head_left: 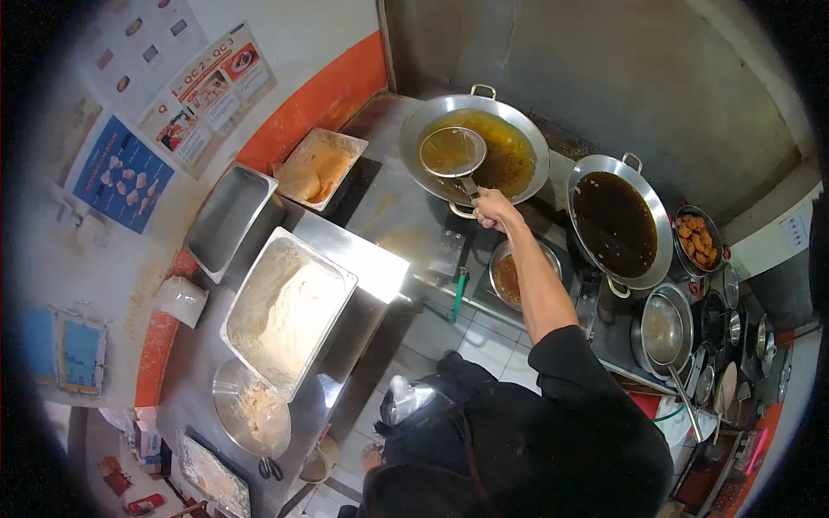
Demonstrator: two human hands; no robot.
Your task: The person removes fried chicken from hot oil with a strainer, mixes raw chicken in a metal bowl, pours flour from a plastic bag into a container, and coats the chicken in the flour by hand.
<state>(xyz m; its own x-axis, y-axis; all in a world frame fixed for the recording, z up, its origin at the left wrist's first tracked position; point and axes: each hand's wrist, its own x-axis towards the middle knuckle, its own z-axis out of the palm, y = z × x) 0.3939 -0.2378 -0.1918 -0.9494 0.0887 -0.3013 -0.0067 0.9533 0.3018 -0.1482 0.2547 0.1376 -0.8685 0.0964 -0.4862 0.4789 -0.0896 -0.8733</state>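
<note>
My right hand (pixel 490 210) is closed around the handle of a mesh strainer (pixel 453 152). The round mesh is over the left side of a large wok (pixel 420 116) that holds yellowish oil (pixel 509 148) with small dark bits in it. My right arm reaches across a smaller pan (pixel 504 274) with brown contents below the wok. Low beside my dark clothing, my left hand (pixel 372 454) shows only in part, its fingers mostly hidden. A bucket-like container (pixel 316 464) is near it.
To the right, a second wok (pixel 579 186) holds dark oil, beside a pan of fried pieces (pixel 696 241) and a pot with another strainer (pixel 662 330). On the left counter stand a flour tub (pixel 250 304), a metal bowl (pixel 226 406), an empty-looking steel pan (pixel 226 226) and a breading pan (pixel 321 160).
</note>
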